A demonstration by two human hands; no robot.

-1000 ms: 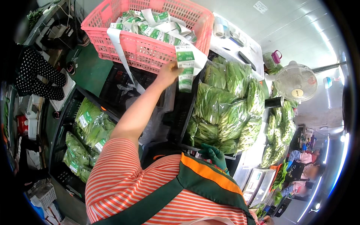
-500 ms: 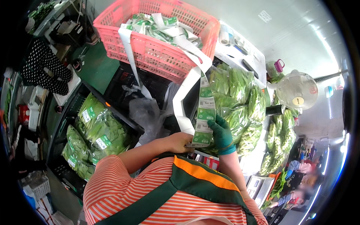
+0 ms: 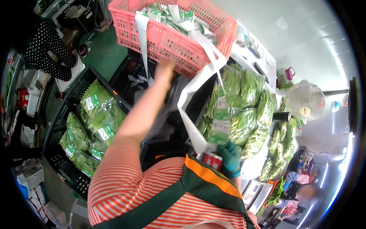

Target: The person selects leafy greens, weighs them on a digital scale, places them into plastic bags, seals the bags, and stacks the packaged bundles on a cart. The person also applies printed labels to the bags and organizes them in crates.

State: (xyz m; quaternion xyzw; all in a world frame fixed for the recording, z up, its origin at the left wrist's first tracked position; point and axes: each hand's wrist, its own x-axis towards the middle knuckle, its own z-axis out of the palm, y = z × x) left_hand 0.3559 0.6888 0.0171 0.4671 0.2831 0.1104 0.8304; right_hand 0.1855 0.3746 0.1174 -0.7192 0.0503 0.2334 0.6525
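Near the pale wall (image 3: pixel 259 15), we pinch the green-and-white label strip (image 3: pixel 221 124) in our nearer, gloved right hand (image 3: pixel 230 157), its length running ahead of those fingertips; our left hand (image 3: pixel 166 69) blurs beyond telling.

bright | strip lights (image 3: pixel 347 152) glaring right | left hand (image 3: pixel 165 69) blurred | edges bowed

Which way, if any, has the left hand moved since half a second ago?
Yes: the left hand moved up the picture, from well below the pink crate to its lower edge.
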